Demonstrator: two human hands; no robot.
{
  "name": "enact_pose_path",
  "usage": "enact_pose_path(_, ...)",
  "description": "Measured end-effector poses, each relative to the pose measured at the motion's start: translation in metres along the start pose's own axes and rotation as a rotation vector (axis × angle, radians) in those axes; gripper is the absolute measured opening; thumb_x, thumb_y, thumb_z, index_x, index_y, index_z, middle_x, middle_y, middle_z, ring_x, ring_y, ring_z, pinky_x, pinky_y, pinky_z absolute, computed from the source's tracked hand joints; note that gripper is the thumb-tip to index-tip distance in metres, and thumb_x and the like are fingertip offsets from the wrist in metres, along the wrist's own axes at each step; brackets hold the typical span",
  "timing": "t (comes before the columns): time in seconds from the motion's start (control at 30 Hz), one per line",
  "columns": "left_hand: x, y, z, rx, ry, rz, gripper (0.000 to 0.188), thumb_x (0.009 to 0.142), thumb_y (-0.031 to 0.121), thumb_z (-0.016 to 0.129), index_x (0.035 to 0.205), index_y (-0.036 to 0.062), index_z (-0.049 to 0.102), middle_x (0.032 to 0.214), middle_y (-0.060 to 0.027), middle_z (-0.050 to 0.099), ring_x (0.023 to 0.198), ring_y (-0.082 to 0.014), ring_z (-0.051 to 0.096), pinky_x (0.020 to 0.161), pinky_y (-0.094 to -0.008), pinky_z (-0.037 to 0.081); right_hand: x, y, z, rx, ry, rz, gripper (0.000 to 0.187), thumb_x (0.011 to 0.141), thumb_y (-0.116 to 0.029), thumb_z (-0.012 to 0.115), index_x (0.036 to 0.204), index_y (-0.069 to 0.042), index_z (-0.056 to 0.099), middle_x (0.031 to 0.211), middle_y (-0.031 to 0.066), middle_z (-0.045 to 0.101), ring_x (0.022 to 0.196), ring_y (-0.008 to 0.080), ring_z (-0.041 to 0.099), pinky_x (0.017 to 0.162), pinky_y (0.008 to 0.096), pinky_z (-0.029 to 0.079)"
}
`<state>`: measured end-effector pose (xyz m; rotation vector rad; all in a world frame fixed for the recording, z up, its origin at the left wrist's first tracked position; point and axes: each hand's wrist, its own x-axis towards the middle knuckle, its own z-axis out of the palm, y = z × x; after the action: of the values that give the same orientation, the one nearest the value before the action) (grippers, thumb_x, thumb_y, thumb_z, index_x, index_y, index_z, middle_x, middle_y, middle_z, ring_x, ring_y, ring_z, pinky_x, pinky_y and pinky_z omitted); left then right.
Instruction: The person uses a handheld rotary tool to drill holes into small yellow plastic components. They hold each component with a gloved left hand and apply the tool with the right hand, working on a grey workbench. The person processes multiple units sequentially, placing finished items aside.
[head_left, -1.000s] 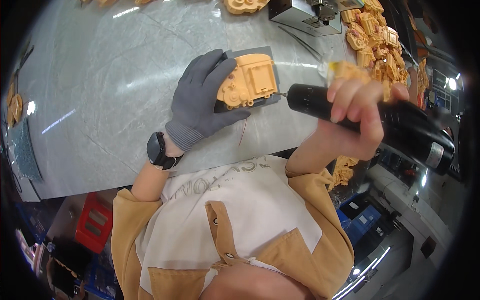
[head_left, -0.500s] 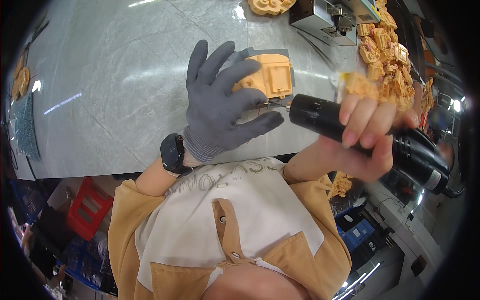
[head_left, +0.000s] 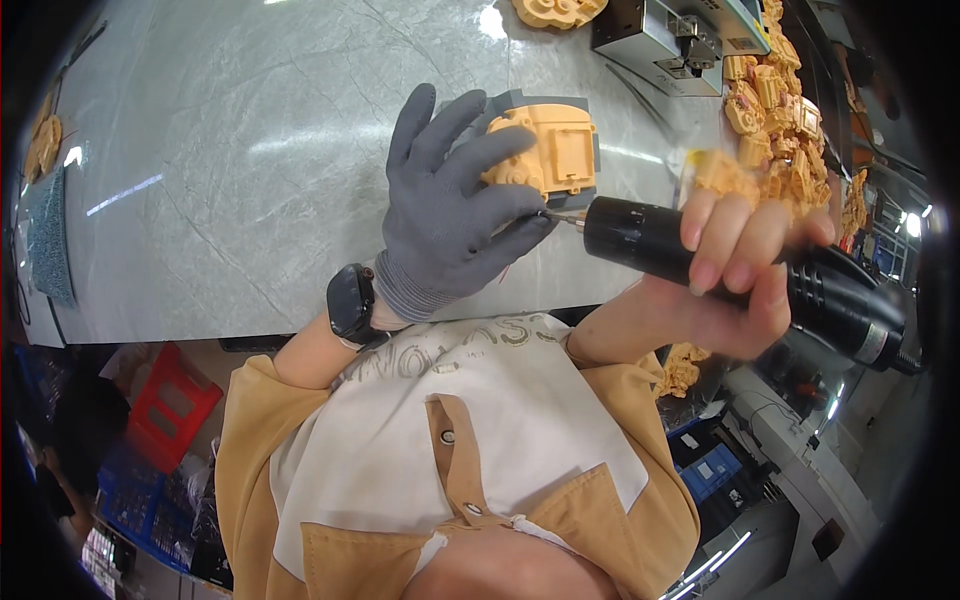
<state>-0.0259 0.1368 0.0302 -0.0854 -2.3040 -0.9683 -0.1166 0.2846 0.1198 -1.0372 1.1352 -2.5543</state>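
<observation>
My right hand [head_left: 745,265], bare, is wrapped around a black electric screwdriver [head_left: 640,235], held level with its bit pointing left. The thin metal bit [head_left: 568,218] reaches the fingertips of my left hand [head_left: 450,190], which wears a grey glove. There the thumb and index finger close together in a pinch; whatever sits between them is too small to make out. The other fingers stay spread, the middle one over the left part of an orange plastic housing [head_left: 570,155]. This housing lies in a dark grey block [head_left: 515,99] on the table.
A metal box-shaped device [head_left: 650,45] stands at the back, with tweezers [head_left: 640,95] near it. Another orange part [head_left: 558,10] lies at the far edge. Orange parts [head_left: 780,110] pile up on the right. A teal mat [head_left: 48,235] lies at far left.
The left thumb and index finger have come together at the bit's tip, where they were apart before. The screwdriver has barely moved. The whole view has shifted slightly.
</observation>
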Motion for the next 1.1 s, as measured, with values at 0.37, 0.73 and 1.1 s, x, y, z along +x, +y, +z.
enact_pose_path(0.37,-0.002,0.001,0.000,-0.047,-0.077,0.026,0.024,0.062,0.024,0.078,0.082,0.0229,0.063,0.118,-0.0003,0.053,0.116,-0.0342,0.042,0.103,-0.0530,0.024,-0.002,-0.001,0.006,-0.095,0.013,0.065,0.053,0.079,-0.005,0.048,0.129,-0.008,0.032,0.063,0.0042,0.044,0.049,0.0178,0.046,0.056,0.0363,0.042)
enact_pose_path(0.73,0.000,-0.010,0.005,0.074,-0.121,-0.093,0.076,0.061,0.041,0.077,0.126,0.0170,0.044,0.130,-0.0135,0.039,0.121,-0.0360,0.035,0.103,-0.0509,0.028,0.000,-0.013,-0.010,-0.287,0.125,-0.104,0.049,0.076,-0.005,0.046,0.123,-0.006,0.035,0.061,0.0051,0.044,0.047,0.0178,0.046,0.055,0.0362,0.042)
enact_pose_path(1.1,-0.008,-0.019,0.015,0.103,-0.215,-0.120,0.076,0.059,0.030,0.078,0.125,0.0156,0.044,0.123,-0.0121,0.043,0.117,-0.0336,0.040,0.102,-0.0487,0.031,-0.002,0.006,-0.015,-0.400,0.039,-0.094,0.050,0.074,0.000,0.047,0.121,-0.001,0.029,0.061,0.0091,0.046,0.045,0.0196,0.047,0.054,0.0381,0.046)
